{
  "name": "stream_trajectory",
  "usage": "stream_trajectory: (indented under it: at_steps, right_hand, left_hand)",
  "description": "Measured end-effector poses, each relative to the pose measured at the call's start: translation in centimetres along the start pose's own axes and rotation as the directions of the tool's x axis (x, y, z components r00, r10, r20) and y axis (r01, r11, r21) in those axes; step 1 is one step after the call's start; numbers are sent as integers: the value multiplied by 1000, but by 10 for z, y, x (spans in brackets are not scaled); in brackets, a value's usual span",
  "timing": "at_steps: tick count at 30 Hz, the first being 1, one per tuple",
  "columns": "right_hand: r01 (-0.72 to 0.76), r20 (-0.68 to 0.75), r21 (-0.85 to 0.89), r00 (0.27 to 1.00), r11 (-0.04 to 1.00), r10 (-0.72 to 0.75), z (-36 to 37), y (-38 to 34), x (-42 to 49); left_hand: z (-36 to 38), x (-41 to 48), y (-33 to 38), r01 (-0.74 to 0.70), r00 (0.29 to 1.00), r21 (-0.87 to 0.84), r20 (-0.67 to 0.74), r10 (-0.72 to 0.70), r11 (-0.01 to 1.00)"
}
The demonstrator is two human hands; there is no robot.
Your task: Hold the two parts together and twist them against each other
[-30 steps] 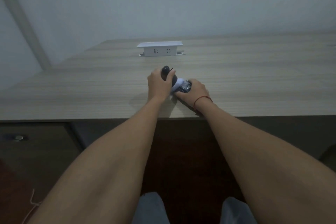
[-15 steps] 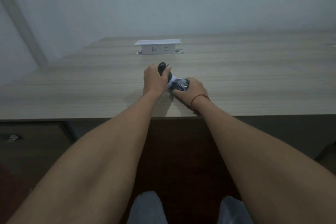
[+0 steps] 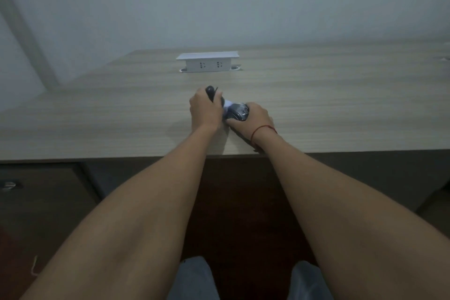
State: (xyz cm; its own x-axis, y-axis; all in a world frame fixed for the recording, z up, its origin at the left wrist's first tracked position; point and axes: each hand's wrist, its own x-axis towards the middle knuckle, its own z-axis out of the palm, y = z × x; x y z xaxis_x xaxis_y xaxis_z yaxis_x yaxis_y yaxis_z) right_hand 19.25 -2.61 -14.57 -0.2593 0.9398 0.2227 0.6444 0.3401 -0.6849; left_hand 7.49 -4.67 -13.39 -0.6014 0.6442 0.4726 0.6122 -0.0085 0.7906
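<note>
Your left hand [image 3: 204, 111] gripping a dark rounded object [image 3: 211, 92], your right hand [image 3: 255, 118] curled round a dark labelled container [image 3: 239, 112], contents unseen, both over the wooden table [image 3: 341, 105].

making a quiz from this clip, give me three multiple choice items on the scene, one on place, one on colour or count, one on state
1. Where does the white pop-up socket box stand?
A. beyond the hands
B. at the near edge
C. on the floor

2. What colour is the thin string bracelet on the right wrist?
A. green
B. red
C. white

3. How is the left hand?
A. flat and open
B. off the wooden desk
C. gripping the dark rounded gadget

Answers: 1 A, it sits farther back on the desk; 2 B, the band shows red; 3 C, its fingers curl round the gadget's dark end.
</note>
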Motion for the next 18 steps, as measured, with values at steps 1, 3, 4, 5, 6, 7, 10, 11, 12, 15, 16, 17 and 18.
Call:
stream_trajectory:
  at_steps: [1, 3, 4, 5, 6, 7, 10, 11, 12, 15, 16, 17, 18]
  right_hand:
    - [1, 2, 5, 1000, 1000, -1, 0, 0, 0]
    - [-6, 11, 16, 1000, 1000, 6, -1, 2, 0]
    - [-18, 16, 34, 1000, 999, 17, -1, 2, 2]
    - [-30, 18, 63, 999, 998, 29, -2, 2, 3]
    - [-39, 15, 92, 999, 995, 38, -2, 2, 4]
    - [-44, 14, 109, 999, 993, 43, -2, 3, 6]
    - [-60, -1, 99, 998, 993, 60, -1, 2, 7]
    - [-66, -13, 86, 998, 994, 68, 0, 1, 7]
    - [-76, -28, 76, 997, 994, 78, 1, 0, 7]
    - [-97, -63, 74, 993, 993, 101, 2, -2, 8]
    - [-95, -63, 81, 993, 992, 100, 3, -1, 8]
    - [-92, -55, 87, 994, 992, 97, 3, -1, 7]
    - [-89, -46, 87, 995, 992, 93, 3, 0, 6]
  left_hand:
    - [-1, 2, -4, 22, 1000, 38, -2, -22, 999]
    - [-3, 4, -9, 53, 998, 65, -31, -51, 996]
    - [-5, 3, -10, 75, 995, 46, -66, -72, 996]
    - [-5, 3, -11, 110, 989, 15, -98, -108, 994]
    - [-5, 2, -10, 143, 982, -19, -120, -145, 989]
    - [-5, 2, -10, 174, 975, -47, -132, -179, 984]
    - [-1, -2, -10, 199, 973, -97, -99, -208, 975]
    - [2, -4, -10, 181, 979, -98, -73, -188, 979]
    - [4, -7, -9, 165, 985, -94, -44, -170, 982]
    - [6, -11, -9, 167, 986, -84, 10, -166, 982]
    - [5, -11, -8, 182, 983, -86, 18, -181, 980]
    - [4, -10, -8, 190, 982, -85, 13, -190, 978]
    - [2, -9, -6, 208, 978, -90, 1, -209, 974]
